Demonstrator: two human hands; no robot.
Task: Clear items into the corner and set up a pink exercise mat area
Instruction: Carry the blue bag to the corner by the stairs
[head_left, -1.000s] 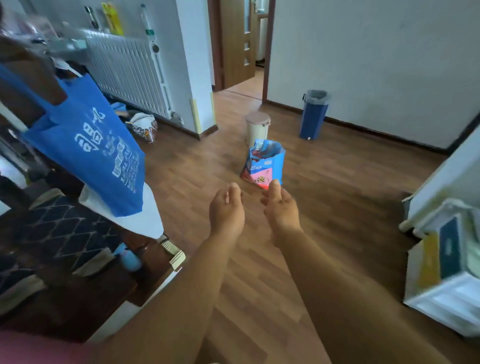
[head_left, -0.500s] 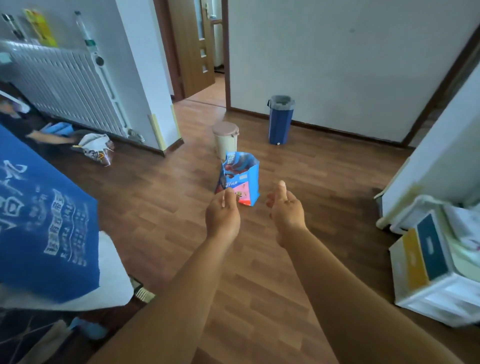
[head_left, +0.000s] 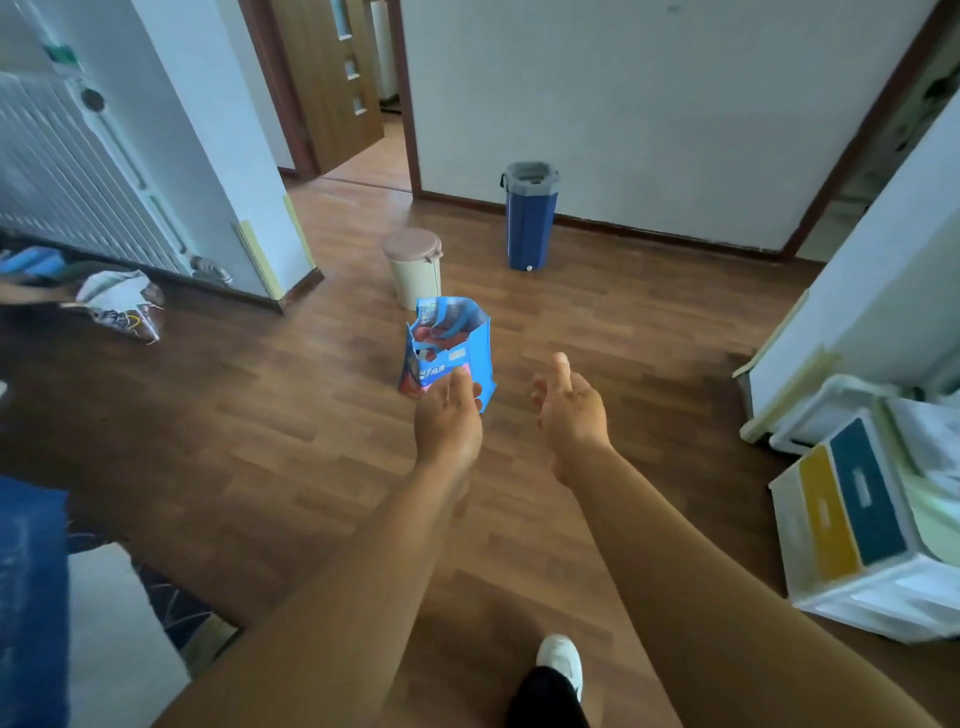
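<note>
Closer to the blue gift bag (head_left: 451, 349) than 0.5 s ago; view swung right, so the big blue tote (head_left: 31, 597) now only a strip at the near left edge, and a white shoe (head_left: 561, 657) newly in sight at the bottom. Both hands still stretched forward side by side, apart, empty: left hand (head_left: 448, 422) loosely curled, its fingertips overlapping the bag's near edge in the view, contact impossible to tell; right hand (head_left: 571, 410) half open, thumb up, just right of the bag.

Glossy laminated paper on the bag, blue with pink and red print, top gaping and crumpled, standing upright mid-floor. Just beyond it, a round cream plastic bin (head_left: 415, 267) with a dusty-pink lid. Farther right, near the far wall, a tall faceted blue bin (head_left: 531, 221) with a grey rim. Far left, a crinkled foil-like bag (head_left: 122, 306) lying below a ribbed white radiator (head_left: 72, 176). Near right, white plastic drawers (head_left: 857, 530) with 1 yellow and 1 teal front.

Brown wood-look laminate floor (head_left: 260, 441), plain white walls, dark skirting, open wooden door (head_left: 332, 78) at the far left. No pink mat in view.
</note>
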